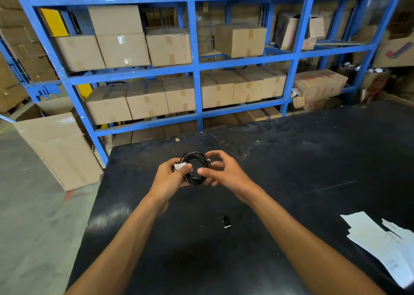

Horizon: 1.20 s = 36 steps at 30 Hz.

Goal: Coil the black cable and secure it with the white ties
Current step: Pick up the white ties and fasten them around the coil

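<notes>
Black cable point(195, 168): wound into a small round coil, held up above the black table point(291, 160), between both hands near the table's far edge.
Left hand point(172, 178): grips the coil's left side, thumb laid across the strands, with a white tie point(180, 166) pinched under the thumb against the cable.
Right hand point(224, 171): fingers curled around the coil's right side, thumb pointing towards the middle of the loop; whether the fingertips press the cable or only hover beside it, I cannot tell.
Small black object point(226, 222): lies on the table nearer the person, between the forearms, apart from the coil; too small to identify.
White papers point(385, 241): torn or crumpled sheets lie at the table's right edge, well apart from the hands.
Blue metal rack point(197, 93): stands just behind the table, shelves packed with taped cardboard boxes point(145, 103).
Flat cardboard point(58, 151): leans on the floor to the left of the table.
</notes>
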### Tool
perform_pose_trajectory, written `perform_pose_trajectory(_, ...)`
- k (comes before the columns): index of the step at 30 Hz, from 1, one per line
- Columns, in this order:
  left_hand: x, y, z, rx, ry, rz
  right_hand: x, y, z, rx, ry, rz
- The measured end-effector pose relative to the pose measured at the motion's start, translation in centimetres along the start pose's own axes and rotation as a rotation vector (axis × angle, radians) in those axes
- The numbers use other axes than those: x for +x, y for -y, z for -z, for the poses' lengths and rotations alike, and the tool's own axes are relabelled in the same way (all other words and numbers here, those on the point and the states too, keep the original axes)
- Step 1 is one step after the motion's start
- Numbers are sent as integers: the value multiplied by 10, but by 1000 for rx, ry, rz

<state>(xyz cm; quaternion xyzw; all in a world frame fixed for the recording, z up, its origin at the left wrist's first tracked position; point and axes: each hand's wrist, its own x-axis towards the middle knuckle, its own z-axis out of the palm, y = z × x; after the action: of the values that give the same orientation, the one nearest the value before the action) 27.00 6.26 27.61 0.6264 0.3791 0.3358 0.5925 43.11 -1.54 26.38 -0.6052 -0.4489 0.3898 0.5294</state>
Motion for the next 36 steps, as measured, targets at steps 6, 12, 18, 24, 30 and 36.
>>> perform_pose_trajectory(6, 13, 23, 1, 72, 13, 118, 14, -28, -8, 104, -47, -30)
perform_pose_trajectory(12, 32, 36, 3, 174, 143, 165, 31, -45, 7, -39, 119, -113)
perform_pose_trajectory(18, 54, 71, -2, 360, 344, 272, 48, -73, 28, 19, 168, -189)
perform_pose_trajectory(24, 64, 107, -13, 257, 251, 443, 59, -169, 36, -285, 4, -308)
perform_pose_trajectory(30, 71, 133, -23, 187, 195, 557, 51, -250, 33, -915, 203, -238)
perform_pose_trajectory(36, 77, 151, -32, 180, 204, 624, 61, -277, 28, -1122, 420, -107)
